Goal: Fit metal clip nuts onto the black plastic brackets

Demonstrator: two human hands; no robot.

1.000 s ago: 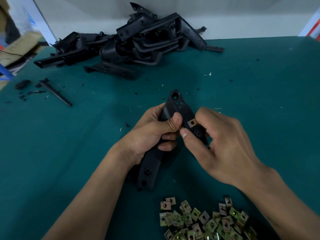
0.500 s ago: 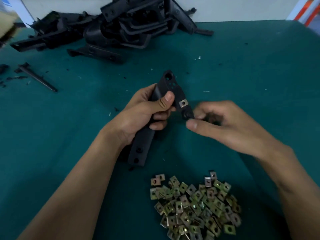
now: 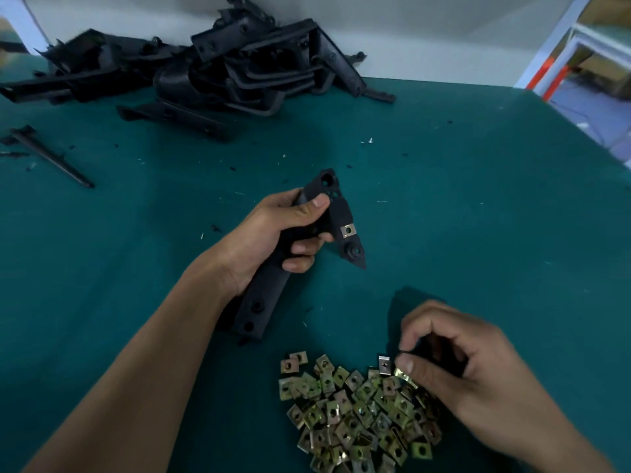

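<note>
My left hand [image 3: 273, 240] grips a long black plastic bracket [image 3: 336, 213] around its middle and holds it tilted just above the green table. One metal clip nut [image 3: 348, 230] sits fitted on the bracket's right edge, near its pointed lower tab. My right hand [image 3: 457, 367] hovers at the upper right edge of a pile of loose brass-coloured clip nuts [image 3: 355, 414]. Its fingers are curled, with thumb and forefinger tips close together beside an upright nut [image 3: 384, 365]. Whether they pinch a nut is not visible.
A heap of black plastic brackets [image 3: 239, 66] lies at the back of the green table [image 3: 478, 216] against the wall. A thin black strip [image 3: 51, 158] and small scraps lie at the left. The table's right edge runs past a white frame [image 3: 580, 39].
My right hand left the bracket and dropped down to the nut pile. The left hand kept its grip on the bracket, with the fitted nut now uncovered.
</note>
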